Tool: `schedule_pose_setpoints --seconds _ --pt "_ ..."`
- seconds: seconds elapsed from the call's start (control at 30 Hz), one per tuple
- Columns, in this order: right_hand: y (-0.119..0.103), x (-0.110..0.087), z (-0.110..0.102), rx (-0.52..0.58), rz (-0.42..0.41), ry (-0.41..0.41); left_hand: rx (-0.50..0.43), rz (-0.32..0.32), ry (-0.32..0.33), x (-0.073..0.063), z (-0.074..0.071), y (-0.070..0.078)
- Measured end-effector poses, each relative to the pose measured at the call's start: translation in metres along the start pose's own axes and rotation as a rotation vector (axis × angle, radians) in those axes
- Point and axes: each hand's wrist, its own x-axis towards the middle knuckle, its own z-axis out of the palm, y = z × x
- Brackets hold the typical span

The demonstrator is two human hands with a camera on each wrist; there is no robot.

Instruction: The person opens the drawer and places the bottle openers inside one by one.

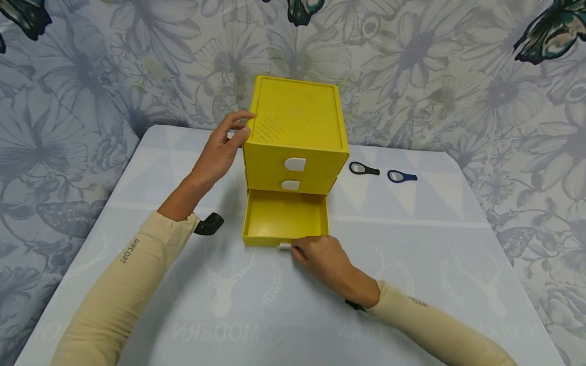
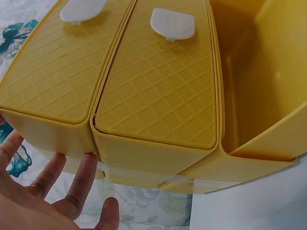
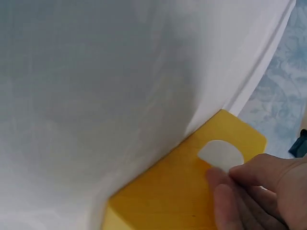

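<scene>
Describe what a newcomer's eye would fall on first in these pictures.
The bright yellow plastic drawer cabinet dominates the head view's centre, its bottom drawer pulled open. The left hand touches the cabinet's side, while the right hand pinches that drawer's white rounded handle. On the right lie a black loop-ended object and a dark blue one.

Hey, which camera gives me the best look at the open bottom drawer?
The head view: it shows the drawer's floor and rim, with the right hand at its white handle. The left wrist view catches only part of its inside, at the picture's edge; the right wrist view shows its front and handle, not the inside.
</scene>
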Motion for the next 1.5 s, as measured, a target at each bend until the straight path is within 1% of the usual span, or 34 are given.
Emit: schedule_pose_setpoints --seconds 0.13,0.3,0.53,0.73,0.97,1.17,1.33,1.5 --pt "-0.005 -0.005 -0.002 -0.05 -0.049 0.005 0.001 0.002 -0.003 0.0 0.0 0.001" --pt "-0.011 -0.009 -0.004 -0.057 -0.062 0.004 -0.001 0.005 -0.003 -0.001 0.0 0.0" --pt "-0.019 -0.015 -0.006 -0.1 -0.09 0.016 0.0 0.016 0.0 -0.001 0.001 0.001" --pt "-0.025 -0.021 -0.008 -0.093 -0.114 0.016 0.005 0.017 0.0 0.0 0.002 0.001" --pt "-0.027 -0.024 -0.009 -0.088 -0.129 0.015 0.004 0.016 0.001 0.0 0.001 0.0" --pt "-0.025 -0.024 -0.01 -0.032 -0.12 0.023 0.012 0.002 0.001 0.001 0.002 0.001" --pt "-0.023 -0.025 -0.014 0.015 -0.119 0.035 0.009 0.007 0.0 0.001 0.002 0.001" --pt "-0.017 -0.021 -0.023 0.11 -0.111 0.087 0.007 0.014 0.0 0.0 0.002 0.001"
